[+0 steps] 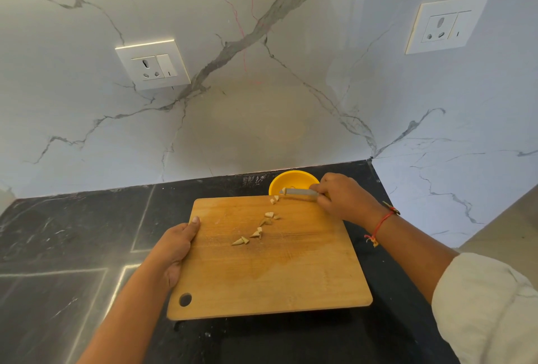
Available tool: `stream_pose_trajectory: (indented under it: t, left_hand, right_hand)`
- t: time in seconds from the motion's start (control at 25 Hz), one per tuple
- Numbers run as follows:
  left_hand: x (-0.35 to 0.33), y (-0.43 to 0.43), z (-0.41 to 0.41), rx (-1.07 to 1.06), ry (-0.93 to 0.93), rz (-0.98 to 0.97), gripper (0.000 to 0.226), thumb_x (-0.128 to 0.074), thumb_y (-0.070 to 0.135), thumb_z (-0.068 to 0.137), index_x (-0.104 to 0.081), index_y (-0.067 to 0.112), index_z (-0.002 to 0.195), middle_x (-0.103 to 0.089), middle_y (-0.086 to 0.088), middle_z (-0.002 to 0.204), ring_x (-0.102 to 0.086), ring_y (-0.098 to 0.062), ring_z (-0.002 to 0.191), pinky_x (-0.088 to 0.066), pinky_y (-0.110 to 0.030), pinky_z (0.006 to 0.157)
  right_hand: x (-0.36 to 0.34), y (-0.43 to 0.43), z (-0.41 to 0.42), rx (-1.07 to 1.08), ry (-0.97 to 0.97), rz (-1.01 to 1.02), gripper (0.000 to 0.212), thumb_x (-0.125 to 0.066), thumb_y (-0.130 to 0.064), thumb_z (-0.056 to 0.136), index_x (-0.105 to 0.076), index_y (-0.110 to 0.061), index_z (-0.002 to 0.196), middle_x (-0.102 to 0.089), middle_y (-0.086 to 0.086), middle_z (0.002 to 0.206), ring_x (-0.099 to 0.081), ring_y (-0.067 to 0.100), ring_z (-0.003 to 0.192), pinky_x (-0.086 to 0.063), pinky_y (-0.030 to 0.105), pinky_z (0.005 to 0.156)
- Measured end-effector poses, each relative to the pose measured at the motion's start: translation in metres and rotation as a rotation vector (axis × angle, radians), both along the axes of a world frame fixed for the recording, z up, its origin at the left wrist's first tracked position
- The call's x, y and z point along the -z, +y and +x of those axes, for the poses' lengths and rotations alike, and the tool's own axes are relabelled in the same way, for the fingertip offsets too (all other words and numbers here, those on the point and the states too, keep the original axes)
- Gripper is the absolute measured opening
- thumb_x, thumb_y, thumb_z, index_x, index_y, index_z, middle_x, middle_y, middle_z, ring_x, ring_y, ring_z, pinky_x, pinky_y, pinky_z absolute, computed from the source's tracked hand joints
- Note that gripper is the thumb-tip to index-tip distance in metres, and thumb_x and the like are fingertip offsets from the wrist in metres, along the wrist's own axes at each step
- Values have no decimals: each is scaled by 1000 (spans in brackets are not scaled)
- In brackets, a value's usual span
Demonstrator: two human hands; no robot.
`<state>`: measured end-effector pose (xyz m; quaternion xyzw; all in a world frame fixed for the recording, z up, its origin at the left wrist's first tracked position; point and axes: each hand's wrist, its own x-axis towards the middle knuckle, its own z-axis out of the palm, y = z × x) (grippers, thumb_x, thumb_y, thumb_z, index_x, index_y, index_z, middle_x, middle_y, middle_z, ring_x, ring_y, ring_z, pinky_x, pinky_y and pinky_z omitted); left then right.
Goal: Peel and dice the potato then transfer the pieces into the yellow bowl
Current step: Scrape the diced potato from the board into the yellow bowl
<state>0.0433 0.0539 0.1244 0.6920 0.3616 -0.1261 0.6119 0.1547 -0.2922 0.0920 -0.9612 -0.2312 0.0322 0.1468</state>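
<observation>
I see left hand [177,247] clamped on left edge of wooden cutting board [270,273], thumb on top, fingers wrapped under. Board near edge raised off dark counter [72,247], far edge toward yellow bowl [291,181]. Right hand [343,197] in closed grip on knife [300,192], blade flat at board's far rim beside bowl. Diced potato pieces [257,232] scattered on board; a few at rim under blade.

Red thread bracelet [382,222] on right wrist; rolled cream sleeve [489,302].
</observation>
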Motion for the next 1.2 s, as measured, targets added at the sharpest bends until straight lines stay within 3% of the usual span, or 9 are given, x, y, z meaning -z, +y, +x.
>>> stream_pose_trajectory:
  t: [0.16,0.32,0.6,0.72,0.96,1.2]
  left_hand:
    - [0,-2,3,-2,-8,-1,40,-53,45,99,-64,8,110,-72,-21,103,-69,-41,96,-55,-59,87]
    - [1,-4,4,2,-11,0,40,-54,45,99,-65,9,110,-73,-21,101,-70,-41,95,-54,-62,87]
    - [2,-7,6,23,-6,3,42,-54,46,99,-65,8,110,-73,-21,101,-70,-42,96,-54,-61,87]
    - [2,-8,8,28,-5,16,43,-53,47,99,-65,7,110,-73,-22,102,-69,-42,96,-54,-61,87]
    - [2,-8,13,24,-12,22,42,-52,47,99,-65,8,109,-73,-20,102,-69,-40,95,-54,-60,88]
    - [1,-12,16,37,-14,21,42,-52,48,99,-65,9,109,-73,-20,102,-69,-40,95,-55,-58,88]
  right_hand:
    - [-1,21,-24,-135,19,71,38,-44,-33,102,-61,-28,136,-58,-2,109,-51,11,96,-48,36,88]
    - [8,25,-18,-98,40,57,40,-42,-32,103,-58,-27,139,-57,-2,110,-51,10,97,-48,36,91]
    - [12,13,5,72,-13,-25,37,-37,-29,104,-70,-21,119,-52,1,93,-52,15,85,-48,34,79]
    - [3,17,-3,86,-42,34,37,-39,-29,102,-68,-20,124,-54,1,95,-53,16,87,-50,37,81]
    - [0,45,-65,-141,27,178,39,-45,-30,101,-60,-25,137,-57,-6,103,-50,9,94,-47,32,85]
    - [12,36,-45,-44,1,127,39,-45,-30,102,-60,-24,138,-59,-4,110,-51,10,99,-48,34,90]
